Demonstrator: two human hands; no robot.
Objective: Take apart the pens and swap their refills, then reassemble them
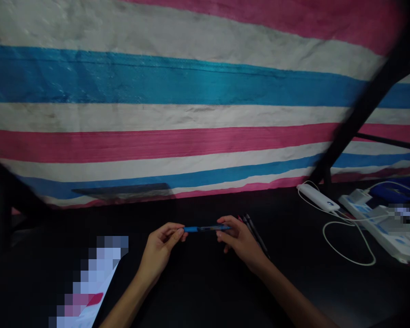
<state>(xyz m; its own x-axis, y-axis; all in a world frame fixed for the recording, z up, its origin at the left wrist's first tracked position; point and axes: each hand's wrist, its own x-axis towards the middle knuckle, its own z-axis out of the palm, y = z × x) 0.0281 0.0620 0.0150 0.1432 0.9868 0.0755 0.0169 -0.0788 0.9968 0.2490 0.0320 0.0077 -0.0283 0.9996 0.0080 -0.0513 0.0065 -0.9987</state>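
Observation:
A pen (207, 228) with a blue grip section and a clear barrel is held level above the black tabletop. My left hand (160, 246) pinches its blue left end between thumb and fingertips. At the opposite end, my right hand (241, 241) has its thumb and index finger closed around the barrel, the other fingers curled. Just beyond the right hand, several dark pens (256, 232) lie side by side on the table, partly hidden by that hand. One of them shows a reddish part.
A white power strip (379, 228) with plugs, a white device (318, 197) and looped cable (369, 264) occupy the right. A blue item (396, 189) lies behind. A bright, partly pixelated sheet or screen (95, 291) is at left. Dark frame bars (355, 118) and a striped tarp (191, 82) stand behind.

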